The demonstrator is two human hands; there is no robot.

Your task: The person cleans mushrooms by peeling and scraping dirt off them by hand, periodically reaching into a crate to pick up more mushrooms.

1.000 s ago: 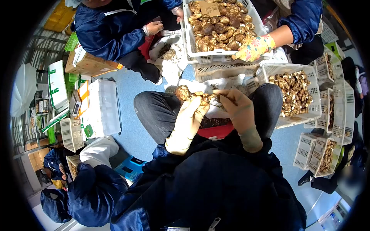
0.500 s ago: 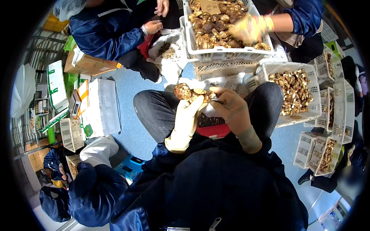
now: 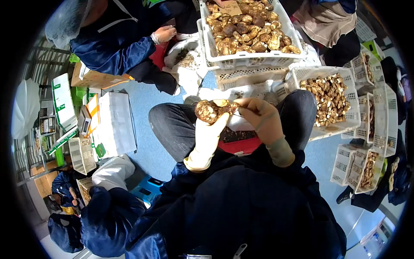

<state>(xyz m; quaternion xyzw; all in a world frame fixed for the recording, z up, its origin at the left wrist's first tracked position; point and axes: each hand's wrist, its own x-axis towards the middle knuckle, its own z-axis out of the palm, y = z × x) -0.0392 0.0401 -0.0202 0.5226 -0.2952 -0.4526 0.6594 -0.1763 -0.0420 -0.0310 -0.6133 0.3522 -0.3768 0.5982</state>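
My left hand [image 3: 210, 136], in a pale rubber glove, is closed around a brown, soil-flecked mushroom [image 3: 206, 112] above my lap. The cap points left and the stem reaches right, toward the other hand. My right hand [image 3: 261, 118], gloved too, has its fingers pinched together at the stem's end. A thin, shiny sliver shows at those fingertips, but the fingers hide most of it. Below both hands, a red container [image 3: 241, 146] with dark crumbs in it sits between my knees.
A white crate [image 3: 252, 56] of large mushrooms stands ahead on another crate. To the right, another crate [image 3: 332, 131] holds smaller mushrooms, with more crates beyond. Co-workers sit ahead and at lower left. White cloth [image 3: 187, 75] with dark scraps and a white box [image 3: 116, 125] lie left.
The mushroom has turned slightly in my left hand, and my right fingers have closed nearer its stem. The co-worker's gloved hand has left the large mushrooms; another hand touches the cardboard piece there.
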